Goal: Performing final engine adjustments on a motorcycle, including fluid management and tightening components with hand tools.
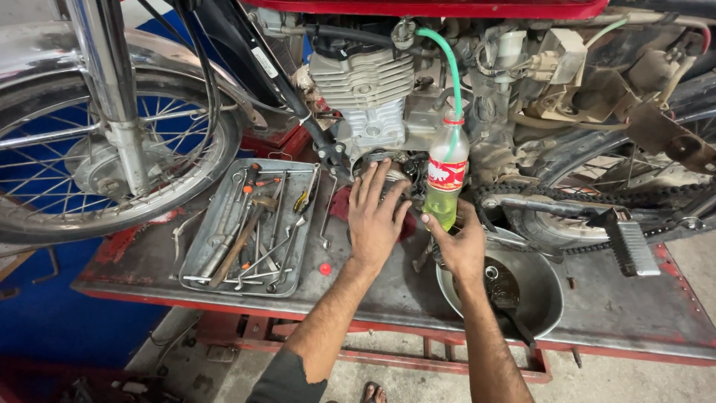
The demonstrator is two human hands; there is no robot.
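The plastic bottle (446, 175) stands upright against the motorcycle engine (363, 89), its long axis vertical, a green hose (448, 63) running from its neck up into the machine (yellowish liquid fills its lower part). The right hand (459, 242) sits just below the bottle, thumb touching its base, fingers loosely curled rather than gripping. The left hand (375, 213), left of the bottle and slightly farther off, lies flat and open on the engine's lower case. Below the bottle is a metal drain bowl (537, 291); well left, a tool tray (224, 224).
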